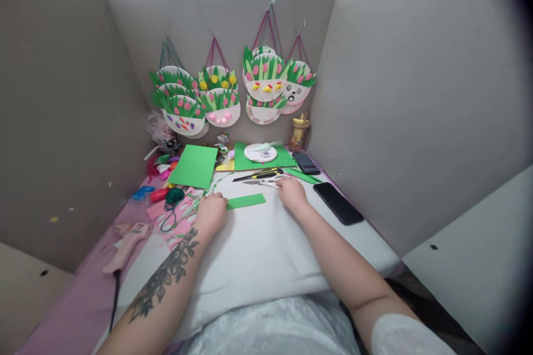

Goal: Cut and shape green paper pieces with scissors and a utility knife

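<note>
Head view: white table point(258, 255) boxed in by grey cardboard walls point(416, 100), paper-plate flower crafts point(233, 91) hung on the back wall. Left hand point(211, 212) rests at the end of a green paper strip point(245, 201), fingers curled, touching it. Right hand point(291, 191) lies on the scissors point(266, 180), fingers closed over the handle. Black phone point(337, 203) to the right, green sheet point(194, 166) behind left.

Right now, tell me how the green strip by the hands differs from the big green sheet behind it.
The green strip is small and narrow; the green sheet is far larger and nearly square. The strip lies on the white cloth between the left hand and right hand; the sheet lies farther off, untouched. Both are flat green paper.
</note>
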A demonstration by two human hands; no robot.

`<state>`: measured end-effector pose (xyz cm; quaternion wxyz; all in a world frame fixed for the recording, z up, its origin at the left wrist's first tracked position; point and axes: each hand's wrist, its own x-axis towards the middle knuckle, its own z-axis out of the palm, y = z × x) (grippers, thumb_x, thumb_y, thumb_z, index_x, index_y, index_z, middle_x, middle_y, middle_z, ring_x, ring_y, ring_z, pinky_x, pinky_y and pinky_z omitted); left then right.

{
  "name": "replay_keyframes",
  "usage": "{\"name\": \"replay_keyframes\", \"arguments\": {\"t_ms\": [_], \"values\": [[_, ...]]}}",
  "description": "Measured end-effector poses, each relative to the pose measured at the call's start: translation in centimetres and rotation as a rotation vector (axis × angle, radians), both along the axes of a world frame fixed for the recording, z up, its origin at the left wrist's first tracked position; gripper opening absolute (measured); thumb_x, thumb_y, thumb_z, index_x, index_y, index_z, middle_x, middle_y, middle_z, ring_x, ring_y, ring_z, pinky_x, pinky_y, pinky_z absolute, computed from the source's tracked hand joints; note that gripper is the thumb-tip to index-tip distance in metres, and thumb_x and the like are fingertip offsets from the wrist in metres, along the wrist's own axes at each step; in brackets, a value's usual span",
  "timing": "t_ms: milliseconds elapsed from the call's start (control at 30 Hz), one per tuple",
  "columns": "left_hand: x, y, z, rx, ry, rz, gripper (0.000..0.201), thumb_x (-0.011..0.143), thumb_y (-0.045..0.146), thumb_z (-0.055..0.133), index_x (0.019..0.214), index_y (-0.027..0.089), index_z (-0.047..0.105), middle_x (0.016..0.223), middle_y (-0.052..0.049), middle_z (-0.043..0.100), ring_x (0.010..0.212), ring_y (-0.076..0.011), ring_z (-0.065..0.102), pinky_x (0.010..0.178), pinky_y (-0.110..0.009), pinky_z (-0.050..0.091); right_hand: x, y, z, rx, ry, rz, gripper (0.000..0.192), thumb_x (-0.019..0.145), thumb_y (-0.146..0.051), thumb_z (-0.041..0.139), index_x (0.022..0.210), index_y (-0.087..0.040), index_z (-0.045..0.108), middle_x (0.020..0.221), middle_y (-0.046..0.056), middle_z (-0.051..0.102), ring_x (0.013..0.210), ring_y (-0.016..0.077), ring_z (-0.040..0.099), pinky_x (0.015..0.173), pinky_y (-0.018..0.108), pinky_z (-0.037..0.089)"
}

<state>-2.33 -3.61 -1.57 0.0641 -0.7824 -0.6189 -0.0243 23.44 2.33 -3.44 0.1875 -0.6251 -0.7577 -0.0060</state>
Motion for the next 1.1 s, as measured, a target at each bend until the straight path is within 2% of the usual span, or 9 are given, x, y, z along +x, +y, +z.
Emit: {"name": "replay_keyframes", "arguments": {"t_ms": [133,233,367,533,667,767,900,967,1100], "values": [[0.9,0.2,-0.8,0.026,-0.115,-0.049,0.031,0.085,0.015,0.040,0.101,0.019,0.066,0.099,-0.010,0.064,0.093,-0.0225,0.058,0.081,-0.033,0.041,1.6,2.9,-0.9,-0.014,0.044,-0.014,0.033,0.087,-0.020,0.046,0.112,-0.019,0.067,0.116,0.011,0.064,0.106,0.0267,0.051,0.088,0.035,0.038],[1.5,0.4,-1.4,-0.001,-0.169,-0.121,0.025,0.088,0.020,0.042,0.099,0.018,0.064,0.097,-0.010,0.063,0.094,-0.0214,0.057,0.083,-0.032,0.041,1.3,4.2,-1.5,-0.035,0.010,0.049,0.033,0.087,-0.033,0.049,0.113,-0.018,0.064,0.115,0.013,0.062,0.108,0.0278,0.050,0.089,0.037,0.038],[1.4,0.8,-2.0,-0.025,-0.209,-0.158,0.022,0.085,0.016,0.044,0.094,0.018,0.063,0.094,-0.009,0.063,0.092,-0.0205,0.057,0.082,-0.031,0.041,0.5,4.4,-1.7,-0.090,-0.053,0.059,0.043,0.082,-0.047,0.057,0.115,-0.020,0.062,0.119,0.014,0.057,0.107,0.0287,0.052,0.087,0.038,0.039],[0.9,1.2,-2.5,-0.022,-0.236,-0.136,0.023,0.086,0.015,0.042,0.089,0.018,0.064,0.090,-0.008,0.063,0.089,-0.0202,0.057,0.081,-0.030,0.041,1.4,3.8,-1.4,-0.150,-0.067,0.097,0.041,0.081,-0.042,0.058,0.117,-0.022,0.060,0.116,0.012,0.059,0.110,0.0274,0.051,0.091,0.038,0.037],[1.5,1.8,-2.1,-0.039,-0.161,-0.135,0.023,0.086,0.014,0.040,0.090,0.017,0.063,0.091,-0.010,0.063,0.088,-0.0212,0.058,0.079,-0.032,0.042,2.5,3.1,-1.1,-0.077,0.007,0.168,0.042,0.078,-0.037,0.061,0.115,-0.017,0.059,0.110,0.011,0.064,0.105,0.0241,0.055,0.090,0.032,0.037],[2.4,2.6,-1.5,-0.109,-0.068,-0.133,0.024,0.084,0.014,0.041,0.093,0.016,0.062,0.092,-0.012,0.064,0.087,-0.0228,0.060,0.077,-0.033,0.043,2.9,3.0,-0.6,0.001,0.076,0.038,0.037,0.080,-0.040,0.058,0.110,-0.019,0.059,0.107,0.010,0.065,0.102,0.0239,0.057,0.088,0.032,0.038],[3.4,3.7,-1.2,-0.188,-0.034,-0.137,0.022,0.083,0.017,0.043,0.093,0.016,0.063,0.092,-0.013,0.066,0.085,-0.0236,0.062,0.074,-0.033,0.045,3.7,3.4,0.0,-0.043,0.124,-0.370,0.038,0.086,-0.044,0.047,0.112,-0.018,0.056,0.104,0.014,0.063,0.097,0.0268,0.059,0.080,0.035,0.042],[3.7,3.9,-1.5,-0.188,-0.071,-0.126,0.023,0.084,0.019,0.041,0.094,0.016,0.062,0.092,-0.012,0.066,0.085,-0.0226,0.063,0.072,-0.031,0.045,4.4,3.7,-0.1,-0.116,0.105,-0.505,0.043,0.086,-0.046,0.045,0.115,-0.015,0.054,0.106,0.017,0.061,0.097,0.0296,0.060,0.076,0.038,0.044],[3.8,3.9,-2.1,-0.175,-0.147,-0.112,0.025,0.086,0.019,0.039,0.095,0.018,0.062,0.092,-0.010,0.066,0.084,-0.0216,0.062,0.071,-0.030,0.045,5.4,3.6,-0.4,-0.230,0.031,-0.557,0.047,0.085,-0.044,0.047,0.117,-0.010,0.054,0.110,0.021,0.059,0.099,0.0325,0.058,0.075,0.041,0.045]]}}
